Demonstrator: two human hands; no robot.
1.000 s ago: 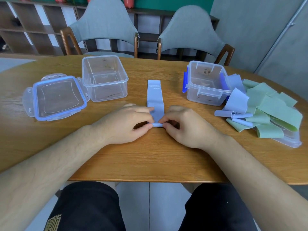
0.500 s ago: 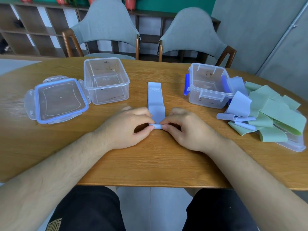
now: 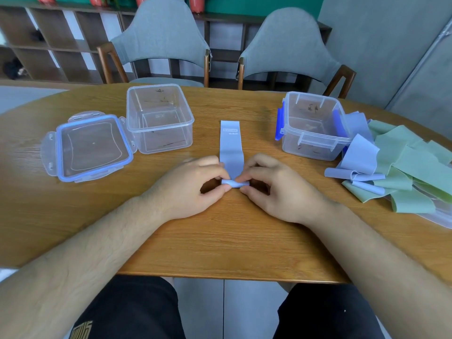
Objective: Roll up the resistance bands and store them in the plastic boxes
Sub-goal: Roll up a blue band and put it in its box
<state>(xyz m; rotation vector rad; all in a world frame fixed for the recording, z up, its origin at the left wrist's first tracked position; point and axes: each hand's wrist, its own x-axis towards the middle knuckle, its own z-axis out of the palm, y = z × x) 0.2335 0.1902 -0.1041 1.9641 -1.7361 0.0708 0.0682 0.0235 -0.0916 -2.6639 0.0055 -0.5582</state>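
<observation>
Rolling is barely begun: the blue band (image 3: 231, 145) lies flat on the table (image 3: 220, 228), its near end curled into a small roll that the left hand (image 3: 190, 189) and right hand (image 3: 276, 189) pinch at either end. The next move probably calls for even forward pushes, kept tight. The left box (image 3: 159, 94) and right box (image 3: 315, 140) stand open.

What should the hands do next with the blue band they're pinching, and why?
Probably roll the small coil forward, away from the body. The left hand and right hand pinch only that short coil at the near end of the blue band; most of its length lies flat on the table, unrolled.
</observation>
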